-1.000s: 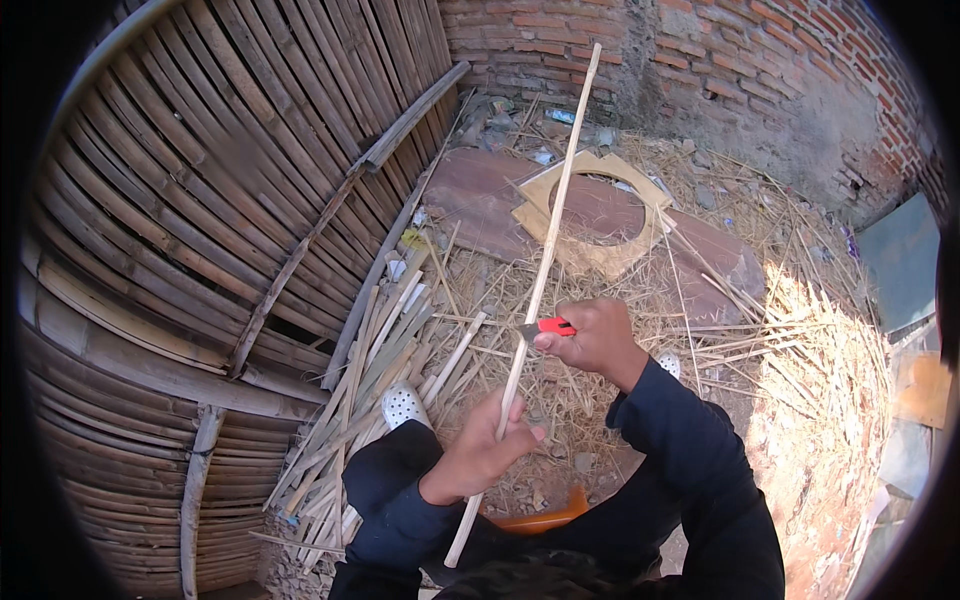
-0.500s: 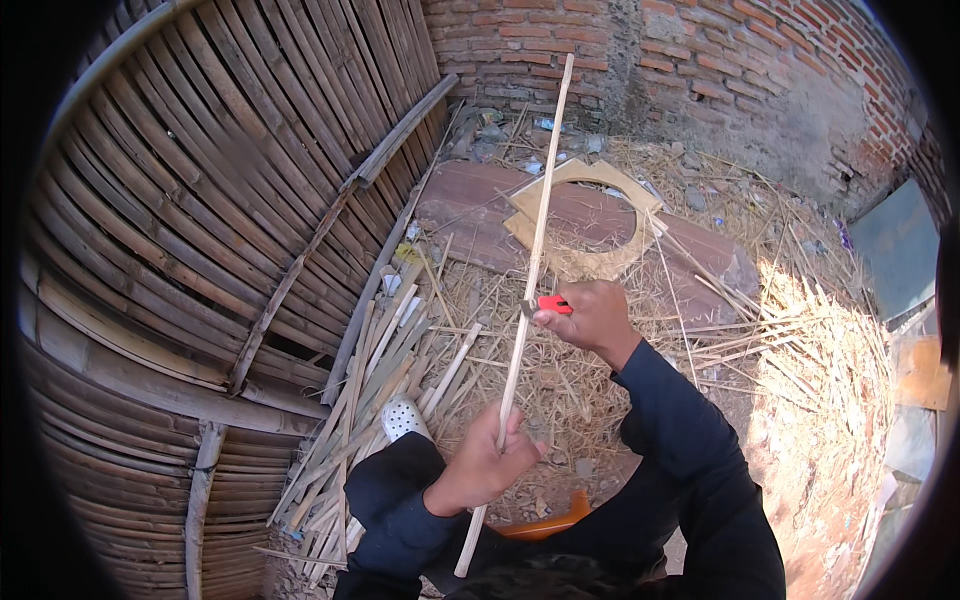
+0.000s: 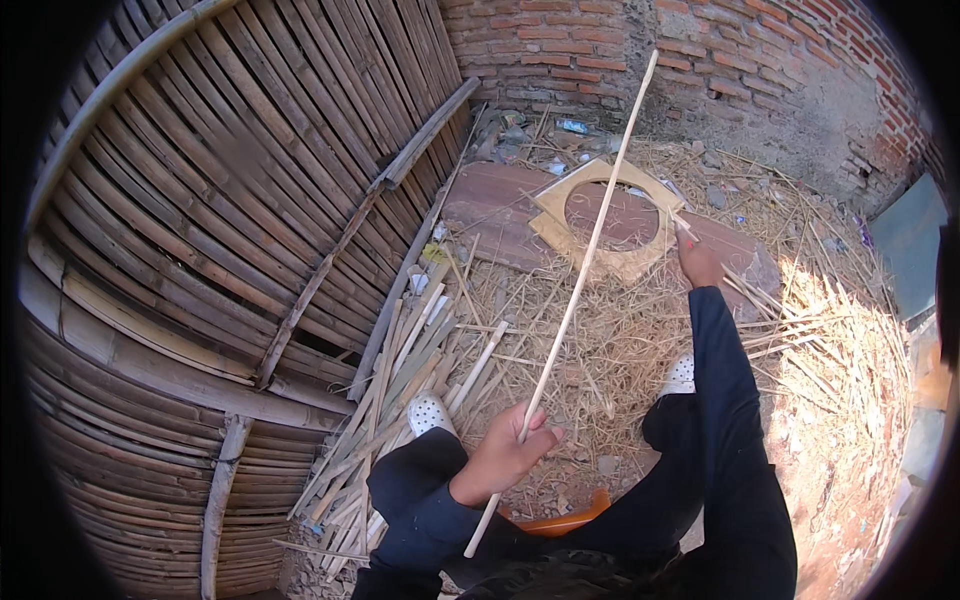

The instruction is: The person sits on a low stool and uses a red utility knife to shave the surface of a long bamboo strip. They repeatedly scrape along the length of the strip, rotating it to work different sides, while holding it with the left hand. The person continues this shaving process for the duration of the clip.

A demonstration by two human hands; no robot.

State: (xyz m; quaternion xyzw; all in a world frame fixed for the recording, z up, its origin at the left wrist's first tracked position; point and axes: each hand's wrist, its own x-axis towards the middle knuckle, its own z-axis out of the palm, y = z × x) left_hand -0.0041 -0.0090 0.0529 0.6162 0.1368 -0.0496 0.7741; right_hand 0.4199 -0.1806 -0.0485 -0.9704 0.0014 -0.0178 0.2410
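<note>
A long, thin, pale wooden stick [image 3: 585, 262] runs slantwise across the view, from near my lap up toward the brick wall. My left hand [image 3: 508, 452] is wrapped round it near its lower end. Out ahead, my right hand [image 3: 700, 262] reaches to the right edge of a flat tan board [image 3: 555, 238] with a large round hole. Its fingers are drawn together at the board's edge, and what they hold, if anything, I cannot make out. The red-handled cutting tool is not visible now.
A bamboo slat wall [image 3: 200, 200] stands on the left and a brick wall [image 3: 560, 45] at the back. Split bamboo strips [image 3: 385, 400] lie beside my left foot. Shavings [image 3: 600, 350] cover the ground, and a reddish-brown slab [image 3: 490, 205] lies under the board.
My right hand has left the stick and stretched forward to the board's right edge; the red-handled tool has gone from sight. The stick's upper end has swung right in my left hand.
</note>
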